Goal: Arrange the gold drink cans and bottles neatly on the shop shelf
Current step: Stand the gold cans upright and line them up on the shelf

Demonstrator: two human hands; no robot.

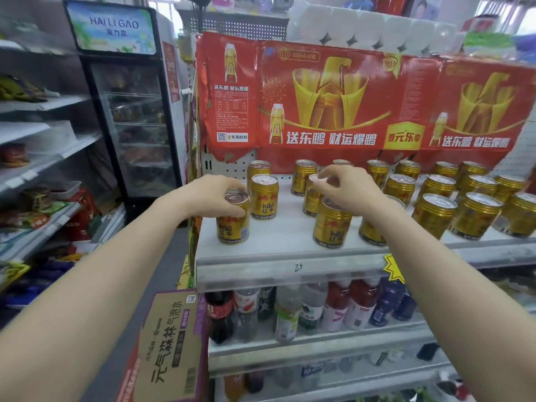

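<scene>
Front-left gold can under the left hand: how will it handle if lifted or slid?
Gold can looks like rigid metal with an unopened top: probably stiff, heavy for its size. Its glossy wall may slip; the left hand grips the rim. Upright on the flat shelf it should slide, but a high push could tip it into the neighbouring can.

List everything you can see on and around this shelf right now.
gold cans: about nineteen, gold, standing loosely spaced on the top shelf
top shelf: one, white, centre
banner: one, red and gold, behind the cans
paper rolls: one row, white, above the banner
bottles: roughly ten, mixed colours, shelf below
carton: one, brown and purple, lower left
fridge: one, black frame, left rear
left grip: grips the top of the front-left can
right grip: pinches the top of a middle can
</scene>
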